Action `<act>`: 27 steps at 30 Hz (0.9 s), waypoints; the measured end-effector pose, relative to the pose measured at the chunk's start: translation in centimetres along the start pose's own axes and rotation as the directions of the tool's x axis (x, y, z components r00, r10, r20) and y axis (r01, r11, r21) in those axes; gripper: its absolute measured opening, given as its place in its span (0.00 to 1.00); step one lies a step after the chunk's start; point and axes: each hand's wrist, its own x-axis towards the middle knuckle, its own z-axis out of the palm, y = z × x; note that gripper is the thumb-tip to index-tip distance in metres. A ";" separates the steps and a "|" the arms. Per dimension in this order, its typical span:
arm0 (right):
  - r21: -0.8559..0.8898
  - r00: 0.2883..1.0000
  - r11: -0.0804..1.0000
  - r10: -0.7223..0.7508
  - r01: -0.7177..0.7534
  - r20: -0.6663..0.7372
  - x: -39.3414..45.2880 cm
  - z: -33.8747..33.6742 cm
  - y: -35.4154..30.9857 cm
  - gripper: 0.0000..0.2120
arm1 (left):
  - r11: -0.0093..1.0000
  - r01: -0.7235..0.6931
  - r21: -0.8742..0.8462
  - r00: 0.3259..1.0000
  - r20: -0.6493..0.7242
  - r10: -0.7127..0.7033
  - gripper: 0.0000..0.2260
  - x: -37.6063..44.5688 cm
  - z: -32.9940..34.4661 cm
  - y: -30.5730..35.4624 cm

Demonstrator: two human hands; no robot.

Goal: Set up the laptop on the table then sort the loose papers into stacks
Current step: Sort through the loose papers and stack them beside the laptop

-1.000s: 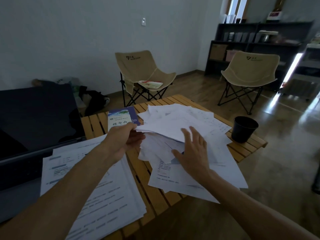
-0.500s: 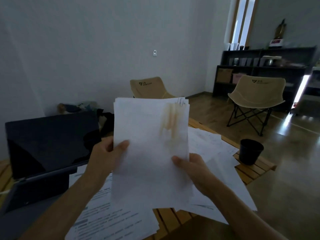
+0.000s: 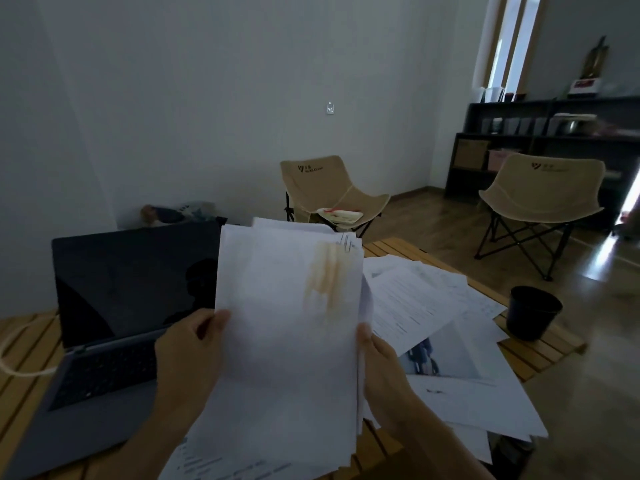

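Observation:
I hold a sheaf of white papers [image 3: 284,334] upright in front of me, paper-clipped at the top right and marked with a brown stain. My left hand [image 3: 188,355] grips its left edge, and my right hand [image 3: 379,362] grips its right edge. An open dark laptop [image 3: 114,299] with a black screen stands on the slatted wooden table [image 3: 388,245] at the left. Loose printed papers [image 3: 426,306] lie scattered over the table's right half. Part of another printed stack [image 3: 221,465] shows under the held sheaf.
A black cup [image 3: 531,313] stands near the table's right edge. A white cable [image 3: 20,344] loops on the table left of the laptop. Two beige folding chairs [image 3: 325,192] [image 3: 543,199] stand beyond the table, with dark shelving [image 3: 554,140] along the right wall.
I lifted the clipped sheaf off the loose pile with both hands and raised it upright. My view has tilted up and shifted left, bringing more of the laptop into sight.

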 end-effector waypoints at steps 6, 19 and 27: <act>-0.047 0.999 0.999 -0.012 0.010 -0.044 0.2 -0.9 0.9 0.21 | 0.999 0.019 0.039 0.998 0.054 -0.021 0.10 -0.6 -0.2 -2.2; -0.409 0.976 0.886 -0.193 0.216 0.099 0.0 -1.3 1.1 0.13 | 0.980 0.107 -0.168 0.993 0.059 -0.098 0.08 0.4 -2.0 -1.7; -0.392 0.988 0.908 -0.113 0.145 0.104 0.4 -1.8 1.8 0.14 | 0.876 0.371 -0.309 0.903 0.342 -0.261 0.04 -0.1 -2.2 -2.3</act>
